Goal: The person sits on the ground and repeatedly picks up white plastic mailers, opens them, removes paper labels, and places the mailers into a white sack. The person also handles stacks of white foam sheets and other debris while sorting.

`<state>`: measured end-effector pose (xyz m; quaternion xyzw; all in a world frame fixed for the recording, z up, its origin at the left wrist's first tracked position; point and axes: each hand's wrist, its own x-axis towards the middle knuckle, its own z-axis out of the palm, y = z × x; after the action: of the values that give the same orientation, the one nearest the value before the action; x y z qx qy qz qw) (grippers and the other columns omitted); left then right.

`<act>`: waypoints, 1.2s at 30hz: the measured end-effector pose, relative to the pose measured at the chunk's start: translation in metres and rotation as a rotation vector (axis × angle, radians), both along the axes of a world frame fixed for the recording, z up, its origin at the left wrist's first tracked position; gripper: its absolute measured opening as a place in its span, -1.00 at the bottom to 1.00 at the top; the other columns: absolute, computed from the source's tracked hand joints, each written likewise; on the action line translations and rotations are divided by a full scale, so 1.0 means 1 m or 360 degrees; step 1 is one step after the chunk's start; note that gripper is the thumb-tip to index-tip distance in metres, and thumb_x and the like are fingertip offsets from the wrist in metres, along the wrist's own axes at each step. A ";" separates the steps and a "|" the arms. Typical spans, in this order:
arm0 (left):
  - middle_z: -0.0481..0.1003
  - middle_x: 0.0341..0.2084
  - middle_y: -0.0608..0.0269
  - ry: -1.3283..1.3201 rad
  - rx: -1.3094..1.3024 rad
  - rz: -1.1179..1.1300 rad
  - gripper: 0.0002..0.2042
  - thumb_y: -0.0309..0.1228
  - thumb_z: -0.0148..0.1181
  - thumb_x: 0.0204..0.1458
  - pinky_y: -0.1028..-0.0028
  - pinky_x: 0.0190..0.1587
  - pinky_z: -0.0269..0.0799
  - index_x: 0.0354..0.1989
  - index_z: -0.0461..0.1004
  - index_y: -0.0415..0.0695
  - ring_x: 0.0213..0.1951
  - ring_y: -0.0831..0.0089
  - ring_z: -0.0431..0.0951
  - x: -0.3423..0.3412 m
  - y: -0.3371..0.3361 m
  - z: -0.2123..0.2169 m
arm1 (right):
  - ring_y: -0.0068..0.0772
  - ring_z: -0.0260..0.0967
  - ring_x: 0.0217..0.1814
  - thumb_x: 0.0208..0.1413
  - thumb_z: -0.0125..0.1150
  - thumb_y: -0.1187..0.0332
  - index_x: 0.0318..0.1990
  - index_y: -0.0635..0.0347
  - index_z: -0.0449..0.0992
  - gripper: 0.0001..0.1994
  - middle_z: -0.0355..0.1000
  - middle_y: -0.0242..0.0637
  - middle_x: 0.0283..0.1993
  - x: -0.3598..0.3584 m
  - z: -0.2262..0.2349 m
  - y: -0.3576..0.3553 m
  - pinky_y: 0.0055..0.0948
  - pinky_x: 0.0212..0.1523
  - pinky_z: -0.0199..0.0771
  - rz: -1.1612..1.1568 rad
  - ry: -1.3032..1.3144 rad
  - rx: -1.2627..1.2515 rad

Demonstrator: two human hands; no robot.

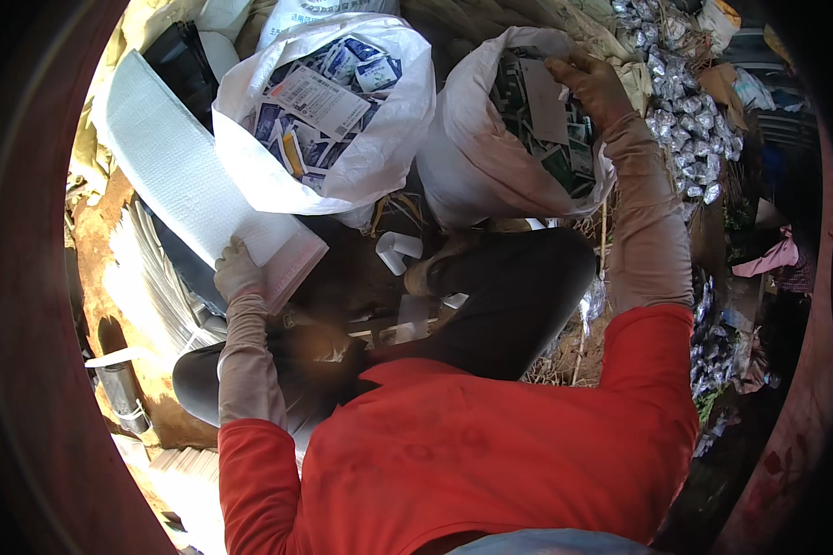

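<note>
Left hand [238,270] on white stack [180,176] (gloved)

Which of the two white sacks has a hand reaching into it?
The right-hand sack, full of dark green packets. The right hand rests at its open mouth; the other sack holds blue-and-white packets, untouched.

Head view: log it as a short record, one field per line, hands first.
left hand: gloved, gripping the near end of a thick white sheet stack
right hand: gloved, reaching into the right sack, on a pale card there; whether it grips it is unclear
left sack: white, open, full of blue and white packets
right sack contents: dark green packets and pale cards
ground right: heap of silver packets
clothing: red top, beige sleeves
</note>
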<state>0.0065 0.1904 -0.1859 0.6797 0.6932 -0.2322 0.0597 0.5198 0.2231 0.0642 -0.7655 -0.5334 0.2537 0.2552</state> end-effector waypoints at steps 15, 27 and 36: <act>0.50 -0.10 0.03 -0.0129 -0.0178 0.0184 -0.51 -0.29 -0.36 0.26 0.17 -0.13 0.48 0.37 -0.09 -0.03 -0.11 0.11 0.55 -0.005 -0.002 0.000 | -0.22 0.47 -0.33 0.04 0.16 0.35 -0.12 0.20 0.52 -0.75 0.49 -0.13 -0.27 0.054 -0.074 -0.116 -0.35 -0.28 0.45 -0.0059 -0.0535 0.0385; 0.51 -0.06 0.07 -0.0199 -0.0278 0.0096 -0.41 -0.28 -0.15 0.17 0.19 -0.09 0.44 0.38 -0.10 -0.06 -0.08 0.15 0.55 0.056 -0.043 0.092 | -0.10 0.52 -0.21 -0.02 0.11 0.26 -0.18 0.08 0.55 -0.75 0.53 -0.09 -0.31 -0.307 -0.118 -0.117 -0.16 -0.20 0.49 0.1056 -0.0327 -0.0185; 0.54 -0.37 -0.08 -0.0535 0.0224 0.0048 -0.37 -0.27 -0.11 0.13 0.10 -0.29 0.45 0.39 -0.14 0.14 -0.38 0.04 0.58 0.039 -0.081 0.130 | -0.23 0.47 -0.17 0.03 0.10 0.22 -0.19 0.10 0.55 -0.75 0.52 -0.28 -0.21 -0.382 -0.198 -0.063 -0.20 -0.12 0.45 0.0907 -0.0054 -0.0820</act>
<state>0.0452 0.1090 -0.0558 0.7010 0.6981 -0.0654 0.1305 0.1377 0.1596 -0.1334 -0.6296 -0.6476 0.4277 -0.0352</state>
